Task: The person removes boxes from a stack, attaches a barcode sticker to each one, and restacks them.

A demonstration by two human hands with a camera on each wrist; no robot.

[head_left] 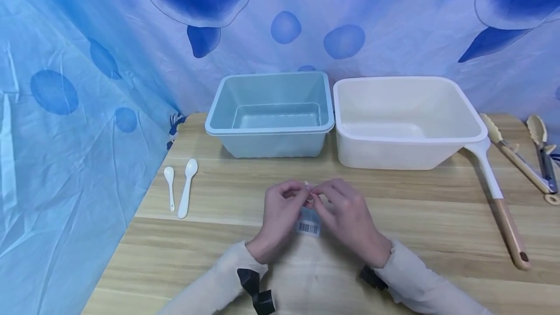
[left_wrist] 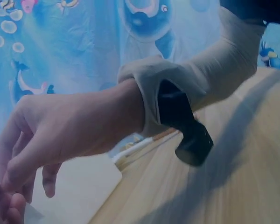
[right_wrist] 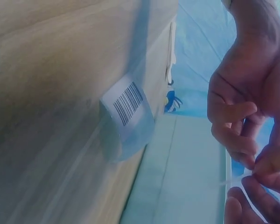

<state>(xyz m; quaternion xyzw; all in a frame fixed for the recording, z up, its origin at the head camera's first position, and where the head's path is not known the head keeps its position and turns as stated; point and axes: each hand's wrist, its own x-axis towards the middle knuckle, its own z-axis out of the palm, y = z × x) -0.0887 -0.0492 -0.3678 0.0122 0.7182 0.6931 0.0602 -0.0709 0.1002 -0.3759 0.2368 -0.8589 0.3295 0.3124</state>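
Close together above the front middle of the table, my left hand point(head_left: 280, 210) and right hand point(head_left: 350, 215) meet at their fingertips. Between them both hands pinch a small whitish thing point(right_wrist: 247, 172), mostly hidden by the fingers, so its kind is unclear. Just below the hands on the table lies a small clear plastic packet point(right_wrist: 128, 121) with a white barcode label point(head_left: 308, 228). In the left wrist view, the left hand's thumb and index finger are bent toward the other hand's fingertips.
Behind the hands stand a light blue basin point(head_left: 271, 131) and a white basin point(head_left: 393, 139). Two white spoons point(head_left: 187, 188) lie at left. On the right are a wooden-handled white utensil point(head_left: 503, 213) and two pairs of tongs point(head_left: 520, 159). A printed blue curtain point(head_left: 306, 8) hangs behind.
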